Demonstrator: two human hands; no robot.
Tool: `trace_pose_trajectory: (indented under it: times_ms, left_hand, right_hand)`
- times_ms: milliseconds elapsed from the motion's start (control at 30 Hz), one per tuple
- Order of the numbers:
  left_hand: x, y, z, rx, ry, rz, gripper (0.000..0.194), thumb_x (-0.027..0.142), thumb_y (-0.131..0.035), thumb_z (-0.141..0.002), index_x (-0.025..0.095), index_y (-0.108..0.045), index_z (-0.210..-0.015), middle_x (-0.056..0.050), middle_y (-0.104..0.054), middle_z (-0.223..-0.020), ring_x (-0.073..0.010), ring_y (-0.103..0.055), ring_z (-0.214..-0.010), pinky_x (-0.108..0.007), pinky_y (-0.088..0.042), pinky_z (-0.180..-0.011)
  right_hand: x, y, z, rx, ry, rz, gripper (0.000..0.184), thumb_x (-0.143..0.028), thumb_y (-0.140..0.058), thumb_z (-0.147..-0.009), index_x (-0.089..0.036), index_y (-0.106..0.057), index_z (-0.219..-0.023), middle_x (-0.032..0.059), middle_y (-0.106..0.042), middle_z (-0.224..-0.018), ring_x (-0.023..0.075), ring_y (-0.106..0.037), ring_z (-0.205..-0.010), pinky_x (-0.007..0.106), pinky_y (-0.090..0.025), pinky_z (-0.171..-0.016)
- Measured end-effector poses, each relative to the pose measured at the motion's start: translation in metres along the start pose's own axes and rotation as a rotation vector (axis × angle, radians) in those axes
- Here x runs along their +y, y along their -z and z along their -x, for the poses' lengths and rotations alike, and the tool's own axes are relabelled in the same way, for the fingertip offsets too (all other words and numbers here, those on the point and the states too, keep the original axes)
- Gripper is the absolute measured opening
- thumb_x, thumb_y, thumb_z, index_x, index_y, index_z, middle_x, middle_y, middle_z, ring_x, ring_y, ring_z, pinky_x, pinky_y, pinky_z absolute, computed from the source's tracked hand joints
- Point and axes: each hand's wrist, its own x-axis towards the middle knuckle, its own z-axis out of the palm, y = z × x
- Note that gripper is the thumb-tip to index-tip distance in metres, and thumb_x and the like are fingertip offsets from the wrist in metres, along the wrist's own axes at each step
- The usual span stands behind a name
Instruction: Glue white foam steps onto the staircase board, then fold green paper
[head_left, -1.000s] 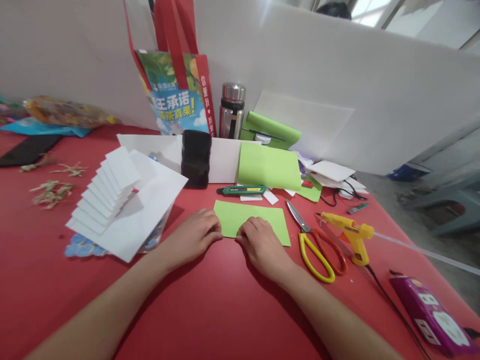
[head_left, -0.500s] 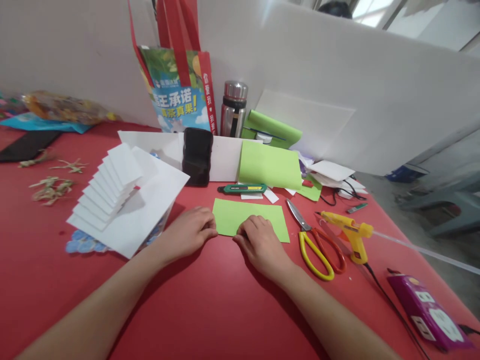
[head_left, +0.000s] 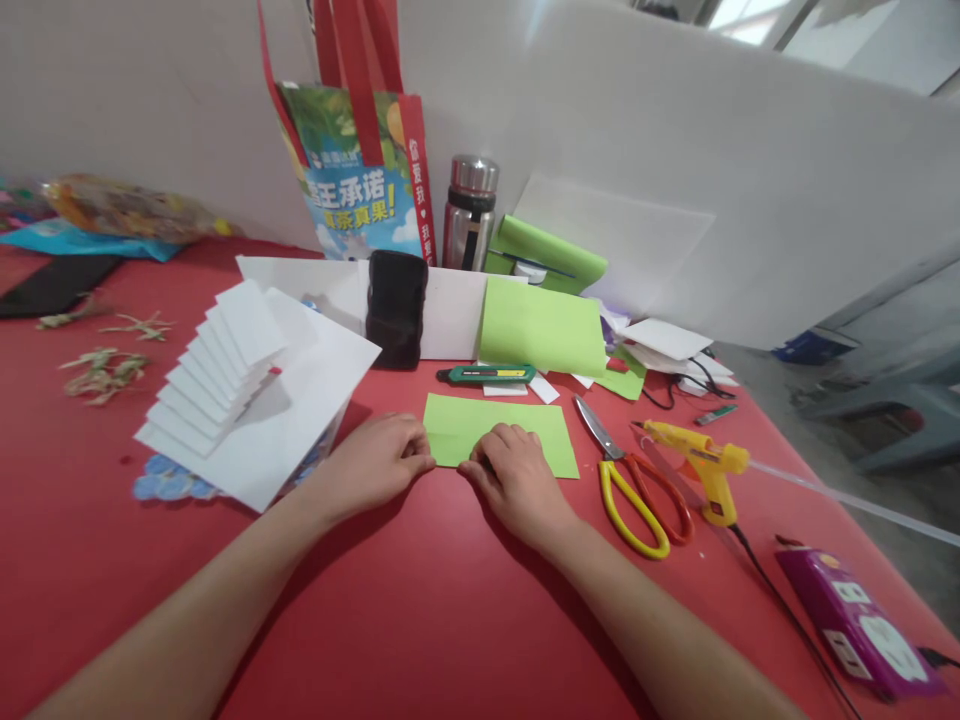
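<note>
A light green sheet of paper [head_left: 448,432] lies flat on the red table, its long near edge towards me. My left hand [head_left: 390,450] is closed at the sheet's near left corner, thumb and fingertips pressed together on the edge. Just right of it, my right hand [head_left: 514,475] rests over the middle of the sheet with fingers curled and thumb at the near edge. Beyond the paper lies a green utility knife [head_left: 487,374]. Scissors [head_left: 634,490] with one yellow and one red handle lie to the right.
Fanned white cards [head_left: 214,380] on a larger white sheet are at left. A black phone-like object [head_left: 396,310], folded green sheet [head_left: 541,328], steel flask [head_left: 470,215] and printed bag [head_left: 360,190] stand behind. At right are a yellow glue gun [head_left: 701,465] and purple packet [head_left: 855,620].
My right thumb has slid slightly left along the near edge, closer to my left hand. The view has tilted a little; the paper stays flat in about the same place.
</note>
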Motion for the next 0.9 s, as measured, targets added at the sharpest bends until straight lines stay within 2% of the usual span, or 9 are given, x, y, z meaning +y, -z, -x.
trace_pose_trajectory:
  times_ms: [133, 333, 600, 767, 900]
  left_hand:
    - [0.001, 0.0, 0.0, 0.001, 0.055, 0.004, 0.019, 0.03, -0.061, -0.085, 0.022, -0.058, -0.068, -0.003, -0.066, -0.078, -0.0211, -0.06, -0.073, -0.034, -0.039, -0.066]
    - [-0.002, 0.001, -0.001, -0.005, 0.027, 0.003, 0.019, 0.032, -0.062, -0.086, 0.022, -0.061, -0.071, -0.003, -0.068, -0.079, -0.021, -0.061, -0.074, -0.033, -0.04, -0.067]
    - [0.0, -0.003, 0.002, 0.002, 0.063, -0.059, 0.02, 0.03, -0.06, -0.09, 0.022, -0.059, -0.072, -0.003, -0.066, -0.08, -0.0217, -0.059, -0.074, -0.034, -0.035, -0.065]
    - [0.003, -0.002, 0.003, -0.011, 0.068, -0.075, 0.02, 0.031, -0.058, -0.092, 0.022, -0.06, -0.074, -0.004, -0.067, -0.084, -0.0227, -0.06, -0.077, -0.035, -0.036, -0.066]
    - [0.005, 0.0, 0.004, -0.024, 0.07, -0.097, 0.018, 0.025, -0.055, -0.092, 0.022, -0.059, -0.075, -0.005, -0.067, -0.086, -0.0228, -0.062, -0.079, -0.035, -0.037, -0.068]
  right_hand:
    - [-0.002, 0.0, -0.003, 0.013, -0.041, -0.059, 0.025, -0.036, -0.067, -0.102, -0.02, -0.061, -0.084, 0.004, -0.066, -0.093, 0.0231, -0.058, -0.093, 0.036, -0.036, -0.083]
    - [-0.005, 0.002, -0.007, 0.01, -0.089, -0.069, 0.026, -0.037, -0.07, -0.1, -0.02, -0.062, -0.082, 0.003, -0.066, -0.092, 0.0219, -0.058, -0.093, 0.035, -0.034, -0.082]
    - [-0.007, -0.002, -0.011, 0.039, -0.142, -0.069, 0.037, -0.048, -0.075, -0.095, -0.02, -0.062, -0.075, 0.0024, -0.064, -0.084, 0.0215, -0.057, -0.086, 0.034, -0.033, -0.078]
    - [-0.009, 0.0, -0.014, 0.022, -0.179, -0.098, 0.038, -0.046, -0.079, -0.092, -0.02, -0.06, -0.071, 0.0013, -0.062, -0.08, 0.0202, -0.056, -0.083, 0.034, -0.032, -0.076]
    - [-0.009, 0.002, -0.016, 0.012, -0.202, -0.114, 0.039, -0.046, -0.081, -0.091, -0.02, -0.06, -0.07, 0.0007, -0.062, -0.079, 0.0198, -0.056, -0.082, 0.034, -0.032, -0.077]
